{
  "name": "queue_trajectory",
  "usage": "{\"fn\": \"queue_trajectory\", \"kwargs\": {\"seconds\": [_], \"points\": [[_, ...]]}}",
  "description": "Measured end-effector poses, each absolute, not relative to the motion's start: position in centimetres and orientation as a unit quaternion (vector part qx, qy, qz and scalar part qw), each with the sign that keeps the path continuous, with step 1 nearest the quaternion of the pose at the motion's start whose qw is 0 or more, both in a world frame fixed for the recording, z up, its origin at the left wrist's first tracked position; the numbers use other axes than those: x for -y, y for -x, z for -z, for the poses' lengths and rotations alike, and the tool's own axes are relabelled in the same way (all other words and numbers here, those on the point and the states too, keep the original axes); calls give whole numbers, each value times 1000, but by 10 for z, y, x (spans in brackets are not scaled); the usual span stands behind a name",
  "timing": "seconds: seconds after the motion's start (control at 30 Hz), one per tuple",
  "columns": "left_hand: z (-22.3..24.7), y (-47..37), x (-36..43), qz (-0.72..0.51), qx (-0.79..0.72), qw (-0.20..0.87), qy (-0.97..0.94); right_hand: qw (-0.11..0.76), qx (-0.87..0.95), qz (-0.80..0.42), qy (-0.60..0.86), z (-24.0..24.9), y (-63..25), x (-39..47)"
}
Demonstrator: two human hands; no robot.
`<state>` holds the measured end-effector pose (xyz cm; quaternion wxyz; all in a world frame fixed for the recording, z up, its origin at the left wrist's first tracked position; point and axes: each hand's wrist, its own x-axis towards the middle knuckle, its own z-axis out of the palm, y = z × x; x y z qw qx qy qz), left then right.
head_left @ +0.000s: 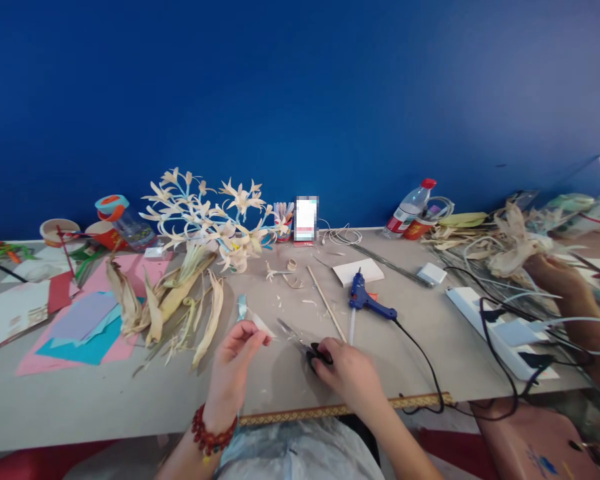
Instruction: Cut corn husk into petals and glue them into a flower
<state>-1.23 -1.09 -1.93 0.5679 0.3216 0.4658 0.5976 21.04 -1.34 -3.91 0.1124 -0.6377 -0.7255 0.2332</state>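
My left hand [237, 357], with a red bead bracelet on its wrist, pinches a small pale piece of husk [263, 326] between thumb and fingers. To its right, my right hand [347, 367] has its fingers on the black handles of the scissors [294, 335], whose blades point up and left, toward the left hand. Small pale scraps and a light blue strip [242, 307] lie on the table just beyond. A bunch of pale husk flowers [243, 200] stands at the back, left of centre. Dried corn husks [167, 300] lie left of my left hand.
A blue glue gun [370, 299] rests right of a thin stick [325, 300]. A white power strip [490, 330] with cables lies farther right, near another person's arm [575, 307]. Colored paper [87, 327] covers the left. A bottle [410, 208] and a phone [307, 219] stand at the back.
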Motion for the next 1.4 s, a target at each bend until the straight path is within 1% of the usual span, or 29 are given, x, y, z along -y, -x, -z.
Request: {"fn": "queue_trajectory", "kwargs": {"seconds": [0.07,0.17,0.23,0.3,0.47,0.7,1.07,1.4], "points": [[18,12,10,-599,-458,578,-313,192,665,-382,613,44,-213,16],[15,9,8,-602,-434,603,-292,327,526,-612,492,51,-208,25],[13,6,7,-605,-415,619,-280,360,459,-690,429,52,-198,32],[10,3,6,-608,-399,628,-277,354,446,-721,395,51,-188,38],[7,-5,6,-615,-397,624,-274,365,496,-700,362,50,-173,45],[3,-11,12,-592,-415,627,-289,366,528,-660,389,43,-171,34],[10,-10,12,-582,-425,622,-306,373,513,-677,374,52,-170,34],[9,-9,14,-578,-433,603,-339,380,528,-653,389,55,-172,35]]}}
